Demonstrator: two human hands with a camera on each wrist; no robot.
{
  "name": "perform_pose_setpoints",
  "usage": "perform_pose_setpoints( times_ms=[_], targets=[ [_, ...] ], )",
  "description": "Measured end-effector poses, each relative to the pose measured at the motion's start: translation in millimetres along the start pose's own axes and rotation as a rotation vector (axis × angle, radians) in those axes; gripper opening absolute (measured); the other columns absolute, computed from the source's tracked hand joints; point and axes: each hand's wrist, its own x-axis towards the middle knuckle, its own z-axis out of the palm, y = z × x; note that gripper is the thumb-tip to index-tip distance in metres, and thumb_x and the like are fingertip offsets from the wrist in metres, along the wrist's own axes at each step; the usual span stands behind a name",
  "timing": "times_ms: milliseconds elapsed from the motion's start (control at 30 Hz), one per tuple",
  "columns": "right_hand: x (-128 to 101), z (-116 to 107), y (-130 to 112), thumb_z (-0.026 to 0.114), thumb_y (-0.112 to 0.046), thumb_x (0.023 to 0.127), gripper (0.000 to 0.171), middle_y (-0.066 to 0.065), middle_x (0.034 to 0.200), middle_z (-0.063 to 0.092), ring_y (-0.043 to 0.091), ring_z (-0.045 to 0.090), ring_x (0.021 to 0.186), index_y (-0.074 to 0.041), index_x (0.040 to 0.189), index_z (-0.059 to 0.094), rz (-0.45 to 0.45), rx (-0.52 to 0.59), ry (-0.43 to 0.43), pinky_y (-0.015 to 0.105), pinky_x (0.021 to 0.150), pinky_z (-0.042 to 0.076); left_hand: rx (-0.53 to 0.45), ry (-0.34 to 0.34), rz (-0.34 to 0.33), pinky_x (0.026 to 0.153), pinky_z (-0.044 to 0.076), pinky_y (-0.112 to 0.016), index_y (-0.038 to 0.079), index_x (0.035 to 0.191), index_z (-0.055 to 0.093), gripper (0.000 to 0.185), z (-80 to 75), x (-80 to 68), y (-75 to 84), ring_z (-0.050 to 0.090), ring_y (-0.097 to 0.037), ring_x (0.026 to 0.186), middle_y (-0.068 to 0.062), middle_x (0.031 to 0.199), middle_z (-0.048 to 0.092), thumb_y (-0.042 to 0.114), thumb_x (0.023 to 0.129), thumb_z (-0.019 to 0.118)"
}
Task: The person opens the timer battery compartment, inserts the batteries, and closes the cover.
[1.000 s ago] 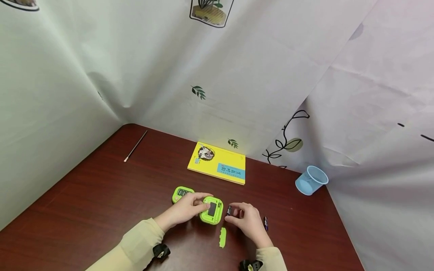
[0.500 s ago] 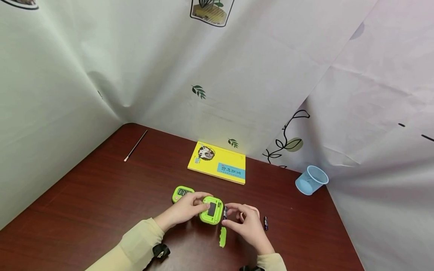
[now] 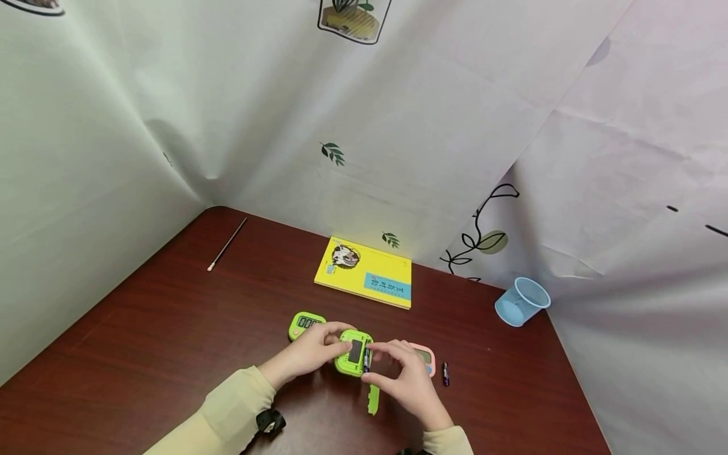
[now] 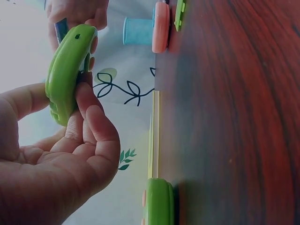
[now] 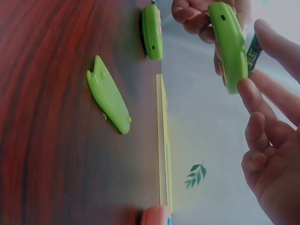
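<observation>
My left hand [image 3: 316,349] grips a green digital timer [image 3: 345,362] by its left side, thumb over its back and fingers beneath, with the open battery side facing up. Between thumb and finger of my right hand [image 3: 407,377] is a dark battery [image 3: 366,361], held at the timer's right edge over the battery slot. Whether it sits fully in the slot I cannot tell. In the right wrist view the battery [image 5: 253,55] stands tilted against the timer [image 5: 229,49]. The green battery cover [image 3: 373,399] lies on the table just below the timer.
Behind the left hand lies a second green timer [image 3: 301,323]. A pink timer [image 3: 426,357] is partly hidden by the right hand, with another battery [image 3: 446,374] beside it. Farther back are a yellow book [image 3: 352,278], a blue cup [image 3: 514,307] and a thin stick [image 3: 229,242].
My right hand has moved left with the battery, from beside the timer onto its right edge. More of the pink timer shows now. The left hand and its timer have stayed put.
</observation>
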Motion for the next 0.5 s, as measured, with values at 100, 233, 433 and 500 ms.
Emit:
perform_pose_setpoints(
  times_ms=[100, 233, 433, 500],
  targets=[
    [0.2, 1.3, -1.9, 0.083, -0.034, 0.070, 0.043, -0.014, 0.085, 0.062, 0.006, 0.048, 0.077, -0.025, 0.110, 0.069, 0.006, -0.023, 0.001, 0.023, 0.067, 0.044, 0.000, 0.001, 0.004, 0.057, 0.043, -0.026, -0.002, 0.127, 0.054, 0.041, -0.2, -0.5, -0.2, 0.054, -0.021, 0.066, -0.002, 0.076, 0.066, 0.021, 0.094, 0.060],
    [-0.4, 2.5, -2.9, 0.083, -0.035, 0.071, 0.042, -0.019, 0.083, 0.062, 0.004, 0.048, 0.077, -0.027, 0.110, 0.070, 0.009, -0.049, 0.008, 0.022, 0.067, 0.046, 0.004, -0.003, 0.011, 0.057, 0.043, -0.025, -0.003, 0.128, 0.053, 0.042, -1.1, -1.5, -0.3, 0.055, -0.021, 0.066, -0.003, 0.079, 0.067, 0.020, 0.094, 0.059],
    [-1.0, 5.1, -2.5, 0.083, -0.033, 0.070, 0.043, -0.022, 0.081, 0.059, 0.002, 0.047, 0.076, -0.028, 0.110, 0.070, 0.012, -0.078, 0.034, 0.022, 0.066, 0.046, -0.016, -0.012, 0.009, 0.059, 0.044, -0.025, -0.004, 0.128, 0.052, 0.043, -1.7, -2.5, 1.3, 0.055, -0.018, 0.068, -0.004, 0.082, 0.068, 0.020, 0.094, 0.059],
    [-1.2, 5.8, -2.7, 0.084, -0.031, 0.070, 0.048, -0.021, 0.081, 0.058, 0.003, 0.046, 0.075, -0.029, 0.116, 0.067, 0.023, -0.073, 0.040, 0.022, 0.065, 0.045, -0.020, -0.019, 0.007, 0.060, 0.044, -0.026, -0.004, 0.129, 0.052, 0.043, -1.5, -2.5, 2.0, 0.055, -0.017, 0.069, -0.005, 0.082, 0.068, 0.019, 0.094, 0.059]
  ],
)
